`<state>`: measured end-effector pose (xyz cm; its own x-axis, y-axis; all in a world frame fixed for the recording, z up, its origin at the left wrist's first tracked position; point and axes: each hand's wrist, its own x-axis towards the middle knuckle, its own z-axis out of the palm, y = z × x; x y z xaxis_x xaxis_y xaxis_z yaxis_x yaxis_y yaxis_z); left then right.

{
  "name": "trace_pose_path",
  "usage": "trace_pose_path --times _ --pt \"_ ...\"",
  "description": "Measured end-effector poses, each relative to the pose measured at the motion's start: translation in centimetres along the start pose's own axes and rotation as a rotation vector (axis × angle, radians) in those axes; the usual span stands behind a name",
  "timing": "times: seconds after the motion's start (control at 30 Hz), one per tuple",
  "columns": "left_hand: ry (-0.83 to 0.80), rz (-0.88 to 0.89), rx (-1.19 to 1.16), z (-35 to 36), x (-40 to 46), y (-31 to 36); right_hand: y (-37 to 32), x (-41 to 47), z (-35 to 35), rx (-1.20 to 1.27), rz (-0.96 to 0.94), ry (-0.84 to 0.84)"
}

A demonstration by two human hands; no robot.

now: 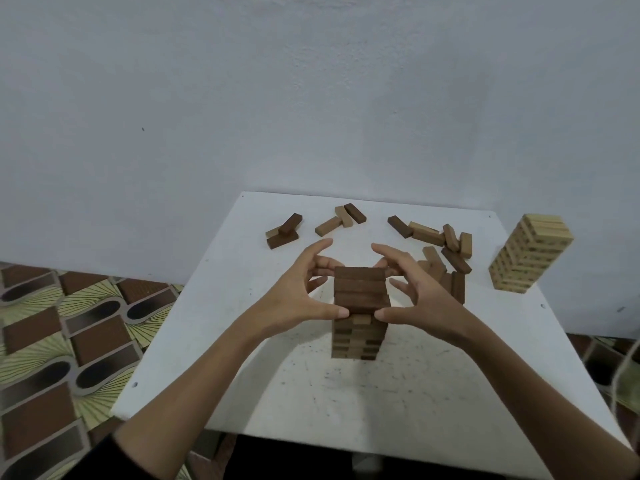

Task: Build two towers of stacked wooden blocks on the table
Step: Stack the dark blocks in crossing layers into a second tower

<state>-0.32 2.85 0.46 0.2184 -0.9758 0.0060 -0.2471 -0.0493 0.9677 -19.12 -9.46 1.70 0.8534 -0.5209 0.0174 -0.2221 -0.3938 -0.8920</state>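
Single head cam — looks fwd/down over table (pixel 242 341), close above hands, wall behind.

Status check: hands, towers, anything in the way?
Both hands squaring dark tower top. Pale tower stands right. Loose blocks behind, clear.
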Motion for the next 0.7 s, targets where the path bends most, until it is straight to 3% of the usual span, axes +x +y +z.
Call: trace_pose_path --times 0.7 --pt "-0.02 0.016 0.124 1.2 -0.3 -0.1 -0.1 -0.4 0.3 -0.102 -0.014 -0.029"
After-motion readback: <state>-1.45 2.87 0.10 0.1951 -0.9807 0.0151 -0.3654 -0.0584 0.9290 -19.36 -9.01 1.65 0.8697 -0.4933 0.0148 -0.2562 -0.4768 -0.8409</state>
